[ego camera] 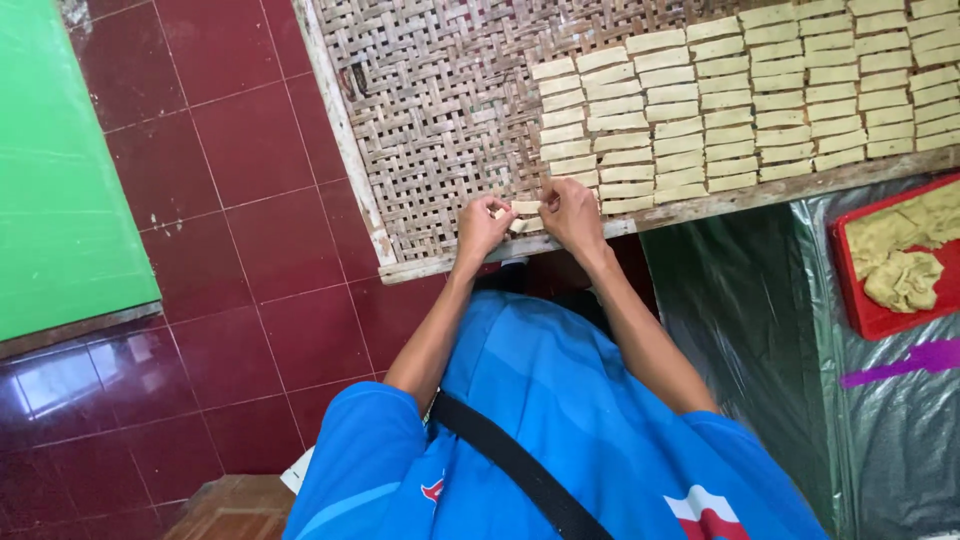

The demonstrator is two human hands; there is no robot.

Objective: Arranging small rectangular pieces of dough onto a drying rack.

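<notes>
Woven bamboo drying tray (430, 90) carries neat columns of pale rectangular dough strips (740, 95). Left hand (481, 226) and right hand (570, 208) pinch one small pale dough piece (524, 208) between closed fingertips, at the tray's near edge beside the last column. Best handled lightly, I'd say: keep it flat, square with its neighbours, no squeezing.

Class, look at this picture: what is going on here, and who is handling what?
A person in blue leans over a woven bamboo tray. Both hands, left hand and right hand, hold a small pale strip at the tray's near edge. Rows of pale strips already fill the tray's right part. A red tray of dough sits to the right.
</notes>
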